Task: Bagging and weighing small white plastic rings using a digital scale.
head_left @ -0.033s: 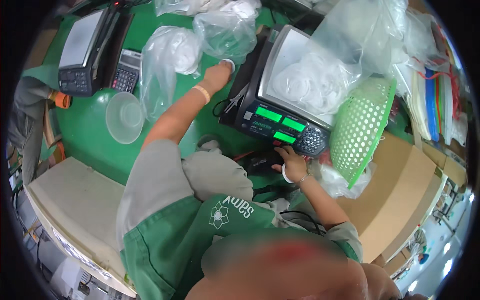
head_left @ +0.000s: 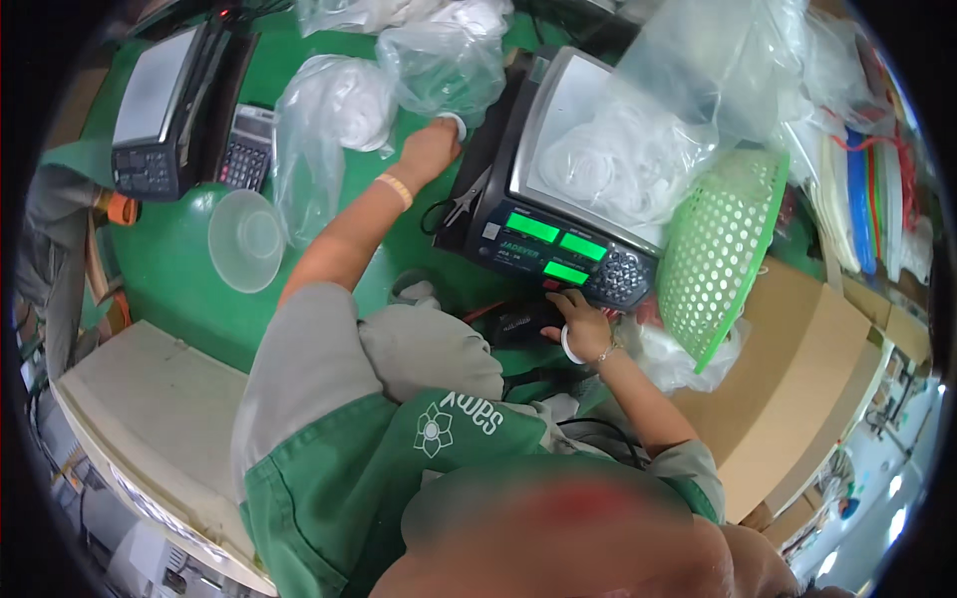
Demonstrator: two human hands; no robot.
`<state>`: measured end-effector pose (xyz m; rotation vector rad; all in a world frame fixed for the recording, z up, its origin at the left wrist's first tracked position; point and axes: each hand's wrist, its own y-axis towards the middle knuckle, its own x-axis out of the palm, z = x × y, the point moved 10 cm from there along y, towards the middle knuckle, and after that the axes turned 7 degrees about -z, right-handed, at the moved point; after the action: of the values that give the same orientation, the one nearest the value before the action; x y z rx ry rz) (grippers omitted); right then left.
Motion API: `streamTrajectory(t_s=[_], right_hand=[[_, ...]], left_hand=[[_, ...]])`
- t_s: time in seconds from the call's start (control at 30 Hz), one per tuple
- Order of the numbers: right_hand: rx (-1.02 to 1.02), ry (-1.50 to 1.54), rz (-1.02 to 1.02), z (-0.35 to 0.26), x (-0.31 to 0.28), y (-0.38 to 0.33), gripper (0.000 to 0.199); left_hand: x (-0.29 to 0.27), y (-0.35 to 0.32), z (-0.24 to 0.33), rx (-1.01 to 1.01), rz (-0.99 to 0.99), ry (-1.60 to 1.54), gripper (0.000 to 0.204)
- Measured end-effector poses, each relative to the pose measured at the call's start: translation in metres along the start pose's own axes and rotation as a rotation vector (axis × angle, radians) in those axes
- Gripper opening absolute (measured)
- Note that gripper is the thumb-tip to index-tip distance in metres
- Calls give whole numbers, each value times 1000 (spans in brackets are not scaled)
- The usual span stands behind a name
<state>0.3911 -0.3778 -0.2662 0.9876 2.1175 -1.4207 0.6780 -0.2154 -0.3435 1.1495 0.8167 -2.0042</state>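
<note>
My left hand is closed, and a white ring sticks out beyond its fingers, beside a clear plastic bag of white pieces. To the right stands a black counting scale with lit green displays. On its pan rests a clear bag full of white ring-shaped pieces. My right hand is at the scale's front edge, fingertips near the keypad, with another white ring held between thumb and palm. How the fingers grip that ring is partly hidden.
A green perforated basket leans against the scale's right side, by a cardboard box. Scissors lie left of the scale. Further left are a clear bowl, a calculator and a second scale.
</note>
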Motion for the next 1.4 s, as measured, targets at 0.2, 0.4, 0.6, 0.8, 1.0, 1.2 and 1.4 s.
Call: streamTrajectory(t_s=[0.2, 0.4, 0.6, 0.8, 1.0, 1.2, 1.4], right_hand=[[38, 108, -12, -3, -2, -2, 55], [184, 476, 73, 44, -17, -97, 36], [783, 1383, 167, 171, 37, -250, 32], [636, 1909, 650, 207, 28, -256, 40], [307, 2131, 1338, 274, 74, -315, 32], [142, 2235, 1763, 328, 79, -344, 26], [-171, 2232, 2050, 434, 91, -377, 8]], left_hand=[[-68, 81, -59, -55, 119, 19, 20], [-70, 146, -56, -27, 163, -66, 30], [-68, 88, -69, 29, 157, -99, 27], [-89, 6, 108, 55, -667, -182, 36], [-145, -73, 327, 132, -849, -951, 61], [-77, -52, 401, -92, -719, -1028, 101], [-8, -46, 410, -357, -674, -864, 99]])
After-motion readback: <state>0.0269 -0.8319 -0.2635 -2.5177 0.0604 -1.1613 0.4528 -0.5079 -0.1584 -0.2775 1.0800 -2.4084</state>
